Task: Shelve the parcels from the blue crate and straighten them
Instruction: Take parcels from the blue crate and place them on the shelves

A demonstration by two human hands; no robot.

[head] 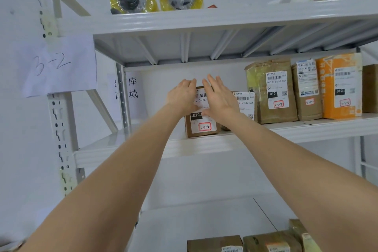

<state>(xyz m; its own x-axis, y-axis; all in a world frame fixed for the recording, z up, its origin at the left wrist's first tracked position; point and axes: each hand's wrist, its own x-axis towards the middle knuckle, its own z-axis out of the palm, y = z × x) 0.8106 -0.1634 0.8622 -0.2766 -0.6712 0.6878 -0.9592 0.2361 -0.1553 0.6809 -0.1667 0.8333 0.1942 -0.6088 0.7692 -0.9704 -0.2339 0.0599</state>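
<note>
- Brown box stands upright on the middle shelf, towards its left end, label facing out.
- Left hand rests on its upper left edge, fingers straight, grasping nothing.
- Right hand lies flat against its front, fingers straight.
- Another box stands just beside it, on the right.

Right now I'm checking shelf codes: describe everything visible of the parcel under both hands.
The parcel is a brown cardboard box, upright on the middle shelf, leftmost in its row. Its white front label shows a barcode, a black 010 block and a red-boxed 3-2-2. The left hand and right hand press straight fingers against its upper front.
</note>
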